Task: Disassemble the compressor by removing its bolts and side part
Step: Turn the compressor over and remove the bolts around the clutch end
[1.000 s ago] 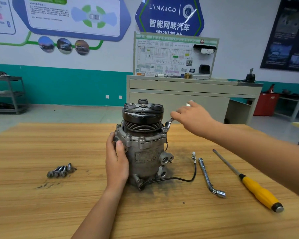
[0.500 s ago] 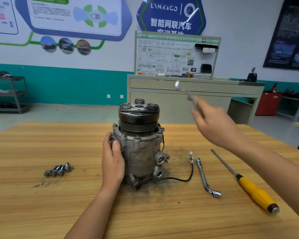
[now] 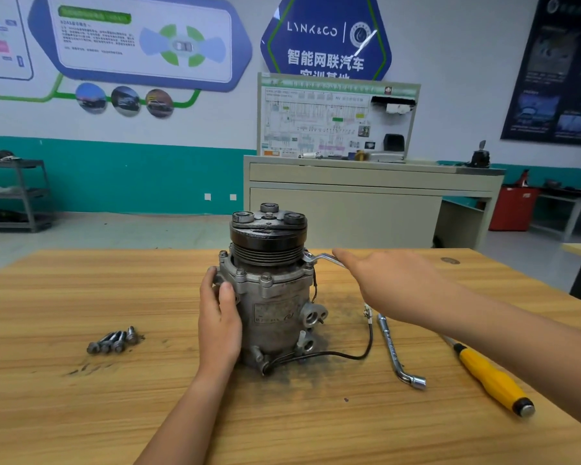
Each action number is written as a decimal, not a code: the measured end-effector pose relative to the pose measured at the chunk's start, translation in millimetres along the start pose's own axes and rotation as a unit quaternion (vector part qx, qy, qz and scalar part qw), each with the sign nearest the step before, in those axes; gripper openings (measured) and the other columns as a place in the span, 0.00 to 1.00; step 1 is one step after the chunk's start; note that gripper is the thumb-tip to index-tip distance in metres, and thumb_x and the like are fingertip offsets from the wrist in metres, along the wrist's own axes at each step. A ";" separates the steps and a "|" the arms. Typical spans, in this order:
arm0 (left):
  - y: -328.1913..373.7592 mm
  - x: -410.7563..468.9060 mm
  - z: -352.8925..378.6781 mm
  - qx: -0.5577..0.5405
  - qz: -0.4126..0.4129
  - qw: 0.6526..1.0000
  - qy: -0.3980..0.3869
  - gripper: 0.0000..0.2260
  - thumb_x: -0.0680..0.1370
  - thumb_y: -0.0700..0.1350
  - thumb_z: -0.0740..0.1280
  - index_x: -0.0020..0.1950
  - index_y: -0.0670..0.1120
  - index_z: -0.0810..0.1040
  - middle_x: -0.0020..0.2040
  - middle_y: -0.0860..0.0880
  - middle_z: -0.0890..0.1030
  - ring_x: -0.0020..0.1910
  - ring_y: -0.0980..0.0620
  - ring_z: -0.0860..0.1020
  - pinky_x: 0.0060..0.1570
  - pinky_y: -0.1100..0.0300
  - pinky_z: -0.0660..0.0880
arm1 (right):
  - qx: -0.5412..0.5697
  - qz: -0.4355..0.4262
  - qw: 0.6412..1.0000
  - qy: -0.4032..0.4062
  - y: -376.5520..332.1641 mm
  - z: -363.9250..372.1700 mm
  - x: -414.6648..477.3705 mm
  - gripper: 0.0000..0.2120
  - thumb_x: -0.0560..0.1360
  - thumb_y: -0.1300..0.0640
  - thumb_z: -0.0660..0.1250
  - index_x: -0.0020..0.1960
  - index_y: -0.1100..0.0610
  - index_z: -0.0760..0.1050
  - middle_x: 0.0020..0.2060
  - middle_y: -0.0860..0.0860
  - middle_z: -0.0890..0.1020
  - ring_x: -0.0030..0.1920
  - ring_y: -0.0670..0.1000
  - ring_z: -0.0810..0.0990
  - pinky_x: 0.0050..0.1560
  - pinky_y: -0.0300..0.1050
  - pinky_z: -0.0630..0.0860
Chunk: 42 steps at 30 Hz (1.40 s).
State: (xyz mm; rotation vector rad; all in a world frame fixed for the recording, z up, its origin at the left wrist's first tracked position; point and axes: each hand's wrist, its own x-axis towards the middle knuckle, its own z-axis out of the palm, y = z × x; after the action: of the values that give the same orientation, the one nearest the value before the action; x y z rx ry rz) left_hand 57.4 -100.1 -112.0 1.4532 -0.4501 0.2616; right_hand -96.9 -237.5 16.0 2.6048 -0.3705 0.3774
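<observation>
As the left hand [image 3: 219, 325] grips it, the grimy compressor [image 3: 275, 313] stands upright.

Pretty simple: left hand [image 3: 220, 317] and right hand [image 3: 393, 286] are both bare. Behind the hands the forearms are bare too, right to the edge of view.

The compressor [image 3: 272, 297] stands upright mid-bench [image 3: 81, 414]. Loose bolts [image 3: 114, 340] lie at its 8 o'clock. An L-shaped socket wrench [image 3: 394, 350] lies at 4 o'clock, with a screwdriver [image 3: 490, 377] beyond it. A ring spanner [image 3: 321, 258] sits on its rim at 2 o'clock.
</observation>
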 end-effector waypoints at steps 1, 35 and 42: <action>0.1 0.0 0.0 -0.003 -0.002 1.000 0.000 0.19 0.82 0.51 0.51 0.73 0.51 0.60 0.70 0.51 0.67 0.65 0.57 0.65 0.63 0.57 0.63 | -0.030 -0.008 0.999 -0.003 -2.4 -4.2 0.9 0.29 0.74 0.68 0.55 0.72 0.53 0.54 0.26 0.48 0.66 0.24 0.48 0.63 0.22 0.41 0.58; 2.4 2.0 -1.3 -0.026 -0.017 1.000 -0.003 0.18 0.81 0.51 0.53 0.72 0.53 0.62 0.61 0.56 0.70 0.60 0.56 0.69 0.61 0.55 0.67 | 0.003 -0.046 0.995 0.094 5.6 60.5 97.2 0.18 0.78 0.66 0.55 0.67 0.56 0.66 0.66 0.53 0.72 0.67 0.49 0.68 0.72 0.56 0.45; 3.5 1.6 0.6 -0.025 -0.016 1.000 0.001 0.19 0.81 0.50 0.53 0.72 0.52 0.62 0.62 0.57 0.68 0.60 0.59 0.67 0.59 0.59 0.65 | 0.327 0.090 0.912 0.232 15.2 40.7 49.7 0.15 0.81 0.57 0.53 0.66 0.59 0.65 0.29 0.48 0.73 0.30 0.53 0.75 0.28 0.44 0.66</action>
State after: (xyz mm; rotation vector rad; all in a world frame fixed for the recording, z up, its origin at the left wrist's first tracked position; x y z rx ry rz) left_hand 57.3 -100.4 -108.1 1.4105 -0.4289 0.2260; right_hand -47.7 -280.0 4.1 2.9741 -0.3580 1.3587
